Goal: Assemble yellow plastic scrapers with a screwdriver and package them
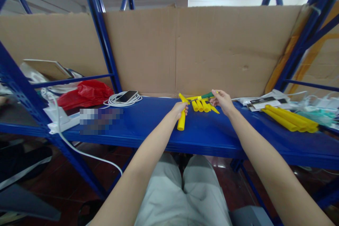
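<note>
The left hand (182, 108) gripped a yellow tube (181, 123) over the blue shelf (153, 122); the right hand (221, 101) — fingers closed on a slim metal tool (207, 100), too small to identify — was near it. Shorter yellow tubes (200, 106) lay between; longer yellow tubes (290, 118) lay right, a smartphone (127, 96) left.

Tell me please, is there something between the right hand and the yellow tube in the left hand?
Yes: the green-handled tool in the right hand spans the gap toward the held tube. Several other yellow tubes lie there too, on the blue shelf; whether they touch the tool is unclear.
</note>
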### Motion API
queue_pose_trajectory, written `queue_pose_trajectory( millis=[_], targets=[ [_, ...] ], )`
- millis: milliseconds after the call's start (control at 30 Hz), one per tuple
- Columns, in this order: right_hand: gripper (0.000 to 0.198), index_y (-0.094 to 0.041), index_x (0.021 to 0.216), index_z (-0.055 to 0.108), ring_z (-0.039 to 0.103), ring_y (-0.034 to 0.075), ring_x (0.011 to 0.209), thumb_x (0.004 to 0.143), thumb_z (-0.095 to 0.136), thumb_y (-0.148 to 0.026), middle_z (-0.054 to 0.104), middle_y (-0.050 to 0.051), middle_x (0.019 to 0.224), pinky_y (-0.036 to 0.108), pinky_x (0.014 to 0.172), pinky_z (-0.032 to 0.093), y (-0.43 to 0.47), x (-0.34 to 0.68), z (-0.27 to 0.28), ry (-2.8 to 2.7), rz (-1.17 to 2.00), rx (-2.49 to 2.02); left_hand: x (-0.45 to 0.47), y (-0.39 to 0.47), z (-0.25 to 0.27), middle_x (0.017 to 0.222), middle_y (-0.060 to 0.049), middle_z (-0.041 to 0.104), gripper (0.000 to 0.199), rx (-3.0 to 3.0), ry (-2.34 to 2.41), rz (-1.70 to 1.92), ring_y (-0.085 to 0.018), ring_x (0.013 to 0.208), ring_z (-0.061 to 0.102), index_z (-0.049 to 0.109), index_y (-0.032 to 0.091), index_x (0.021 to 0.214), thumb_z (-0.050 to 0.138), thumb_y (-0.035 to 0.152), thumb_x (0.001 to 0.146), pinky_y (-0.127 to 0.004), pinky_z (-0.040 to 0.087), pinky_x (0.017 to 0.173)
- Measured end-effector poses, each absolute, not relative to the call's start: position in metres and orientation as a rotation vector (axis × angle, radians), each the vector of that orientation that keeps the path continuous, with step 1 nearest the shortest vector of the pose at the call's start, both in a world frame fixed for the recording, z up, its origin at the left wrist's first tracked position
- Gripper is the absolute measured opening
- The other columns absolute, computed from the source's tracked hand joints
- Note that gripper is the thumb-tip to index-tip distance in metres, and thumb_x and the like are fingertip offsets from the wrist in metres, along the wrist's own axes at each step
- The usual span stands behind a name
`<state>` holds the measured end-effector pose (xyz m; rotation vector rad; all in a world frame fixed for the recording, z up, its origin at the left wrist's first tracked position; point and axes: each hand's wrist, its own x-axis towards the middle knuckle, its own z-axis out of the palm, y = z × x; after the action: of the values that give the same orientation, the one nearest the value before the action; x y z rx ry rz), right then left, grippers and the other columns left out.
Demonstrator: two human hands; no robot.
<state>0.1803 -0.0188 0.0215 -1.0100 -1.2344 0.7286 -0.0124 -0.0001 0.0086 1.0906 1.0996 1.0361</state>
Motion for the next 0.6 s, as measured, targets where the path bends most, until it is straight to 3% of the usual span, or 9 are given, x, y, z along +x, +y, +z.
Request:
queue_pose_trajectory(
  millis=[600],
  targets=[
    [0.037, -0.016, 0.087, 0.058, 0.056, 0.010, 0.037, 0.078, 0.063, -0.052, 0.064, 0.002, 0.055, 0.017, 0.035, 0.039, -0.0224, 0.1812, 0.0245, -1.224, 0.801, -1.077, -0.0123, 0.0022, 0.0074, 0.046, 0.009, 0.037, 0.011, 1.102, 1.101, 1.036, -0.005, 0.032, 0.033, 0.045, 0.017, 0.080, 0.044, 0.007, 0.084, -0.018, 0.024, 0.039]
  ],
)
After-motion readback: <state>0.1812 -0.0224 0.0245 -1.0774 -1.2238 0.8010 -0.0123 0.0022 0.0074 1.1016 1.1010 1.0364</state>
